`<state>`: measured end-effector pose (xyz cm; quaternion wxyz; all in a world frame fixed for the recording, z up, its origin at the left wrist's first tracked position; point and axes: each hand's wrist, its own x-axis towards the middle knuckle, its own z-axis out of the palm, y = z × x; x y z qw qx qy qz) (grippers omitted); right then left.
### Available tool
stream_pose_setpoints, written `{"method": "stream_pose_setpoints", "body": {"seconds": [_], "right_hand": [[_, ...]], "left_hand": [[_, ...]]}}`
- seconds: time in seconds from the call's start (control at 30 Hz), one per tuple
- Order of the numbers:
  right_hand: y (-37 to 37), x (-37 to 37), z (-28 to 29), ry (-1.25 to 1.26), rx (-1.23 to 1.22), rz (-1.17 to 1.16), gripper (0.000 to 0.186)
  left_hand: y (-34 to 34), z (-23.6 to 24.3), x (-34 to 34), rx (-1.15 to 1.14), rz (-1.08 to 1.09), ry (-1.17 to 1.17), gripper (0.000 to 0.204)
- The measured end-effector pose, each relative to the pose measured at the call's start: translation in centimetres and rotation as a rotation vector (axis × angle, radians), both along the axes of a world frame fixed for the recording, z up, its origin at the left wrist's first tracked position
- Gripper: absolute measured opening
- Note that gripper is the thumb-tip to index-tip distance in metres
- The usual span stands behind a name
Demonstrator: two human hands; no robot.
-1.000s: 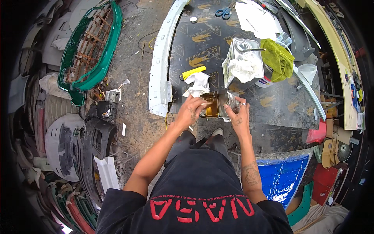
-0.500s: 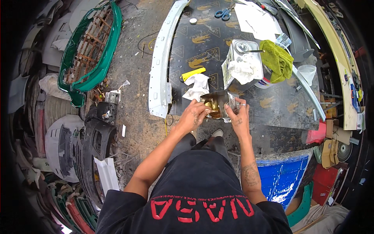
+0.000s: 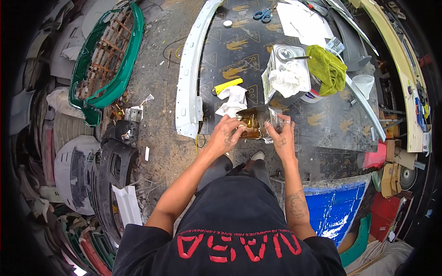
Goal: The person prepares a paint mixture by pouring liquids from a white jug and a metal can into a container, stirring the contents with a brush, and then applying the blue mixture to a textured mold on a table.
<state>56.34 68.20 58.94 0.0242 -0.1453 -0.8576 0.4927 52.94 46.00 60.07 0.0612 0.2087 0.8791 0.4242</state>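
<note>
On my feed, one pale curved strip (image 3: pixel 188 87) runs along the left edge of the table (image 3: pixel 322 135). One yellow tool (image 3: pixel 229 86) and one white cloth (image 3: pixel 231 99) lie near that edge. My left hand (image 3: pixel 227 134) has its fingers drawn narrow against the metal tin (image 3: pixel 256 118); I cannot tell whether they grip it. That single tin, gold-coloured inside, sits at the table's near edge, between both hands. My right hand (image 3: pixel 282 135) holds its right wall, thumb and fingers closed. Rightward, I count one box-shaped can (image 3: pixel 275 66), one bucket (image 3: pixel 311 95) and one green cloth (image 3: pixel 328 66).
</note>
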Motion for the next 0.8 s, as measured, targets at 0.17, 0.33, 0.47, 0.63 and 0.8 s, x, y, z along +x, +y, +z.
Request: {"method": "stream_pose_setpoints", "body": {"seconds": [0.17,0.33,0.47,0.63,0.8], "right_hand": [[-0.5,0.0,1.2,-0.043,-0.034,0.018,0.065],[-0.1,0.1,0.5,-0.058,-0.048,0.005,0.067],[0.0,0.1,0.4,-0.048,-0.055,-0.008,0.067],[-0.2,0.0,0.6,-0.048,-0.046,0.011,0.065],[-0.1,0.2,1.0,-0.068,-0.031,0.015,0.063]], "left_hand": [[-1.1,-2.5,-0.5,-0.101,-0.070,0.090,0.013],[0.1,0.7,-1.5,-0.008,0.003,0.199,0.011],[0.0,3.2,-1.0,-0.062,-0.051,0.243,0.013],[-0.6,2.4,0.5,-0.053,-0.046,0.236,0.014],[-1.0,0.7,0.4,0.027,0.114,0.143,0.017]]}}
